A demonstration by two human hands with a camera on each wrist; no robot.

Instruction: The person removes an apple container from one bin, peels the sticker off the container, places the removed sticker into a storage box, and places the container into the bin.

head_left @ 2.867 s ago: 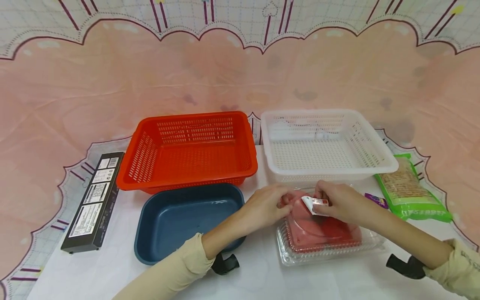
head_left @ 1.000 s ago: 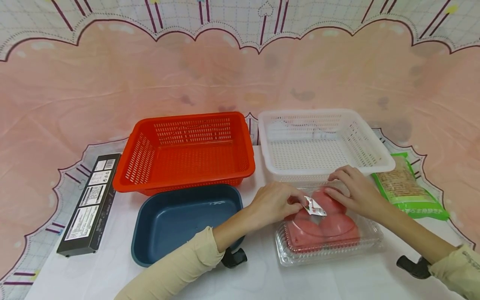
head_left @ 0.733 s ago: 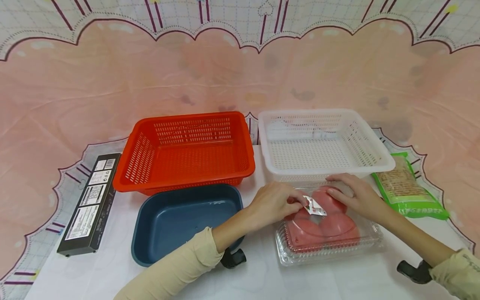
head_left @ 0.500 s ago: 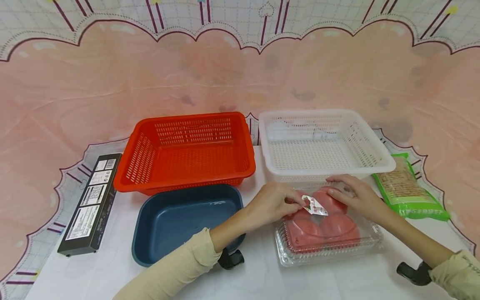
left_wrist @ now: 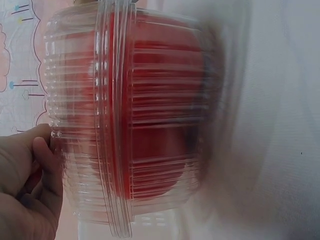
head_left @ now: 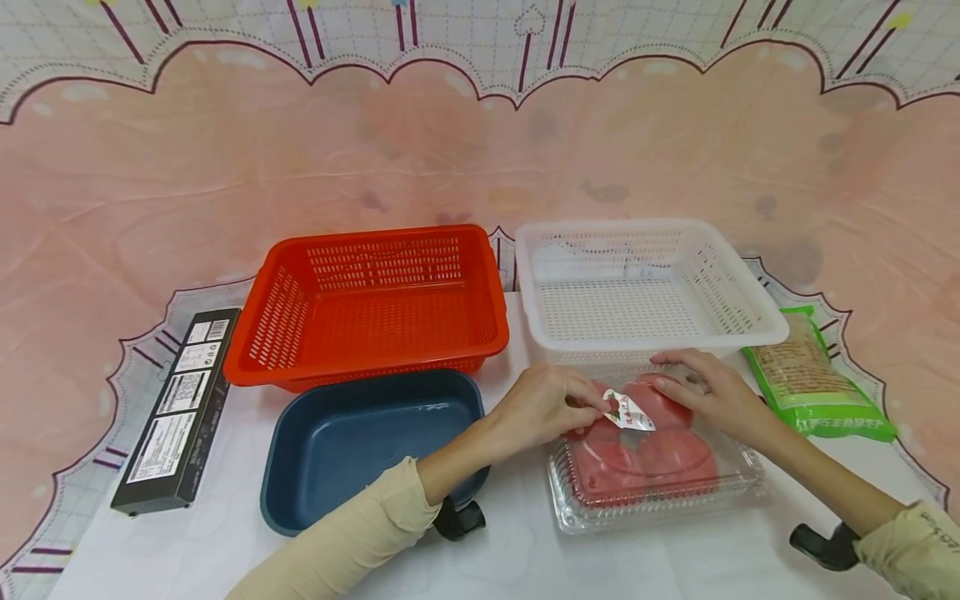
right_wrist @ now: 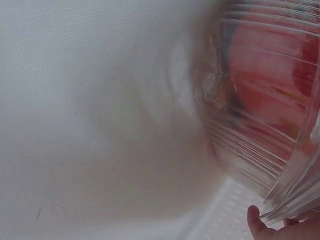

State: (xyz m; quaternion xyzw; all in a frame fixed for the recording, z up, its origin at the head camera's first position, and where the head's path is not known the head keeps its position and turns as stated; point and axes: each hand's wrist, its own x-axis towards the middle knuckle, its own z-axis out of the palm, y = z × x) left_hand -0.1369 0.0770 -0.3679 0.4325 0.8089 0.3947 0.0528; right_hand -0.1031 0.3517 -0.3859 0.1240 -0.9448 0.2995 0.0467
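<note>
A clear plastic clamshell box (head_left: 738, 467) with several red tomatoes (head_left: 675, 458) inside sits on the white table. On its lid is a small white label (head_left: 632, 414) with red print. My left hand (head_left: 542, 407) pinches the label's left corner between thumb and fingertips. My right hand (head_left: 712, 392) rests on the far right part of the lid, fingers extended and thumb over a tomato. In the left wrist view, the fingertips (left_wrist: 45, 150) are at the ridged lid side. In the right wrist view, a fingertip (right_wrist: 254, 214) shows by the box's rim.
Behind the box stands a white slotted basket (head_left: 652, 325), with a red basket (head_left: 367, 325) to its left. A blue basin (head_left: 367, 442) lies beneath my left forearm. A black box (head_left: 176, 412) is far left; a green-edged packet (head_left: 817, 375) lies right.
My right hand has let go of the label's lifted edge and moved to the far right of the lid. My left hand now pinches the label, which lies lower over the lid.
</note>
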